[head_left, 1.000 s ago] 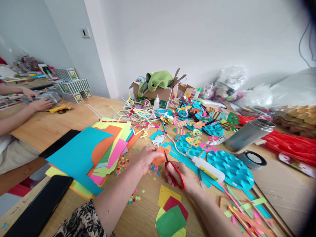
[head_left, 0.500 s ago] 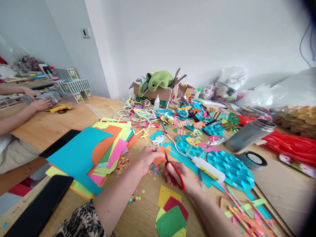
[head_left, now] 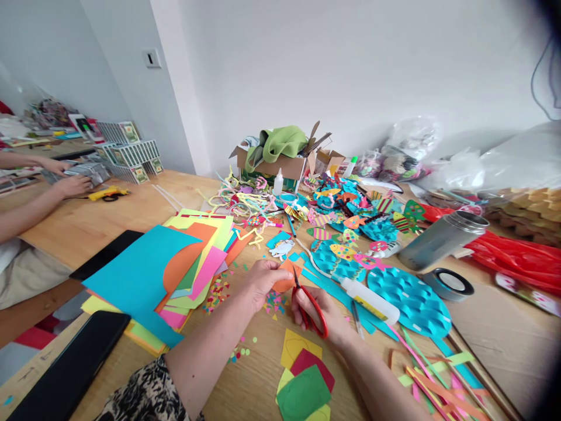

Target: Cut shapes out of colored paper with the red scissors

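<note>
My left hand [head_left: 262,282] pinches a small piece of orange paper [head_left: 284,277] between thumb and fingers above the table. Red-handled scissors [head_left: 316,313] are in my right hand [head_left: 323,316], their dark blades pointing up at the paper's right edge. Whether the blades are closed on the paper is too small to tell. Below my hands lie several cut paper pieces in yellow, red and green [head_left: 304,390], some with drawn outlines. Tiny coloured paper bits [head_left: 274,303] are scattered under my left hand. Just beyond the paper lies a small fish cutout [head_left: 281,248].
Coloured sheets [head_left: 144,275] and a black phone [head_left: 74,362] lie on the left. To the right are a glue bottle [head_left: 370,301], blue egg-tray pieces [head_left: 412,298], a tape roll [head_left: 449,285] and a tilted metal flask [head_left: 442,240]. Another person's hands [head_left: 72,182] work at far left.
Almost nothing differs. The orange paper and the scissor tips have shifted very slightly against each other; both hands keep their hold.
</note>
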`<state>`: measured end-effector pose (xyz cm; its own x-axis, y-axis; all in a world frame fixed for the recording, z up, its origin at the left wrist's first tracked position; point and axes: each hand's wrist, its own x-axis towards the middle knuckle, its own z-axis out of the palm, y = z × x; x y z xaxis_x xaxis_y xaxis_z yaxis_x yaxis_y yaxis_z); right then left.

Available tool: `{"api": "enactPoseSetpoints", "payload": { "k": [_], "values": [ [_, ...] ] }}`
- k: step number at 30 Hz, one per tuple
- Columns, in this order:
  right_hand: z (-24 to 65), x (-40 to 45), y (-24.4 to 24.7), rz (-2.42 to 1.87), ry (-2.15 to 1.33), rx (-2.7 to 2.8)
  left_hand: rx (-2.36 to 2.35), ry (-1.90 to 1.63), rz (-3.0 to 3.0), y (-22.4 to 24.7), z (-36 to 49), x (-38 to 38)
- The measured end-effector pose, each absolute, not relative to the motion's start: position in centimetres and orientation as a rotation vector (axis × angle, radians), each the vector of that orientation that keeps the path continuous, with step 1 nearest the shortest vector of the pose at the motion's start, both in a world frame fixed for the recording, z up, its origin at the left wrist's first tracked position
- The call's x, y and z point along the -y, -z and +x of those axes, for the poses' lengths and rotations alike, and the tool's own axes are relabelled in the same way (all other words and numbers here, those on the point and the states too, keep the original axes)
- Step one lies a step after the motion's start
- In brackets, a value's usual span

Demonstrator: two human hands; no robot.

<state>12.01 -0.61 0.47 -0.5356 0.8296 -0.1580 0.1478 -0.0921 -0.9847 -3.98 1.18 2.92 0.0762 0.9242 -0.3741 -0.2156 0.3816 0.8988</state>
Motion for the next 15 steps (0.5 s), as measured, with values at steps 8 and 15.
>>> {"api": "enactPoseSetpoints", "payload": {
  "k": [8, 15],
  "values": [
    [11.84, 0.66, -0.66, -1.094, -1.687, 1.622, -1.168, -1.002, 0.781, -2.61, -3.99, -1.23],
    [11.84, 0.65, -0.61, -1.112, -1.663, 1.637, -1.180, -1.001, 0.772, -2.57, -4.00, -1.24]
  ]
}}
